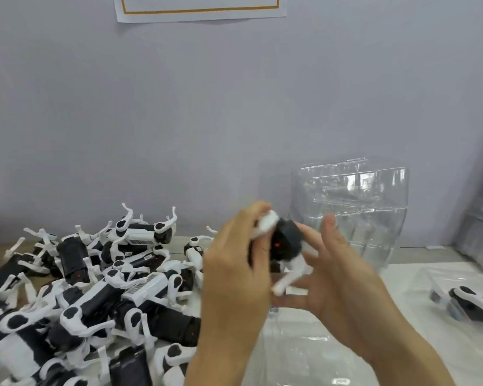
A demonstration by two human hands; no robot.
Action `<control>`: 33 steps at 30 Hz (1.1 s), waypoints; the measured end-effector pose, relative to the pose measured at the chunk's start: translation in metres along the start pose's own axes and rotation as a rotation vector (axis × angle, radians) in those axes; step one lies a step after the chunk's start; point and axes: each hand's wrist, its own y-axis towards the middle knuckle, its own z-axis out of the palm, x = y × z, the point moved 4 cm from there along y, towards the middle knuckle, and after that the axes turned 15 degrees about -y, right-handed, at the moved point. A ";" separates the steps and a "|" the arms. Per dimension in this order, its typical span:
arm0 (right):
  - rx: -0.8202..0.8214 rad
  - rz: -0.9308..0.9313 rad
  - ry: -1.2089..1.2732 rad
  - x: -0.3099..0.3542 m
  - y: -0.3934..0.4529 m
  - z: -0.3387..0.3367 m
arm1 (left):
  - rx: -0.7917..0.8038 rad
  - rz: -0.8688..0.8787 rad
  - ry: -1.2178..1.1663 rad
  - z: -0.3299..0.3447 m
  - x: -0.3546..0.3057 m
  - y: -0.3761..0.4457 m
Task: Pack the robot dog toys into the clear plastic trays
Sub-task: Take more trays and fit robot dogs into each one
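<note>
1. Heap of black-and-white robot dog toys (95,288), lower left of the frame, lying jumbled on the table (407,277).
2. Stack of clear plastic trays (352,207), right of centre, standing against the grey wall (179,107); partly masked by the hands.
3. Packed tray (463,299), lower right edge, containing one toy.
4. Held toy (286,243), centre frame, above the table: left hand (234,274) with fingers curled round it; right hand (338,277) cupped beneath, fingers spread and touching it.
5. Paper sheet (201,8), upper edge.
</note>
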 end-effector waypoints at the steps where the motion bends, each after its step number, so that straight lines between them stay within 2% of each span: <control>1: 0.007 -0.047 0.041 0.000 0.001 -0.001 | 0.080 -0.007 -0.017 0.010 -0.002 -0.004; 4: -0.156 -0.094 0.084 -0.006 0.003 -0.020 | 0.357 -0.133 -0.148 0.033 -0.003 -0.015; 6: -0.279 -0.067 0.114 -0.013 0.002 -0.038 | 0.467 -0.211 -0.261 0.039 -0.001 -0.020; 7: -0.338 -0.050 0.150 -0.017 0.000 -0.047 | 0.453 -0.218 -0.276 0.039 -0.001 -0.020; 9: -0.435 -0.010 0.192 -0.023 -0.005 -0.063 | 0.318 -0.239 -0.245 0.035 0.000 -0.018; 11: -0.471 0.023 0.169 -0.027 -0.009 -0.071 | 0.145 -0.283 -0.155 0.031 0.005 -0.017; 13: -0.475 0.018 0.201 -0.030 -0.010 -0.073 | 0.081 -0.369 -0.110 0.029 0.014 -0.018; 15: -0.448 -0.005 0.244 -0.031 -0.009 -0.071 | 0.092 -0.567 -0.251 0.030 0.025 -0.021; 18: -0.380 0.013 0.227 -0.033 -0.008 -0.066 | 0.018 -0.853 -0.635 0.030 0.039 -0.025; 20: -0.327 0.041 0.194 -0.037 -0.008 -0.065 | -0.044 -0.955 -0.704 0.026 0.048 -0.027; 22: -0.272 0.059 0.159 -0.038 -0.009 -0.064 | -0.035 -0.981 -0.722 0.024 0.055 -0.028; 25: -0.194 0.015 -0.068 -0.031 -0.010 -0.062 | -0.060 -0.912 -0.658 0.019 0.062 -0.028; 29: -0.287 -0.122 -0.755 -0.012 -0.014 -0.061 | -0.053 -0.801 -0.548 0.019 0.062 -0.027; 33: -0.278 -0.100 -1.034 -0.004 -0.015 -0.054 | 0.044 -0.737 -0.518 0.027 0.058 -0.028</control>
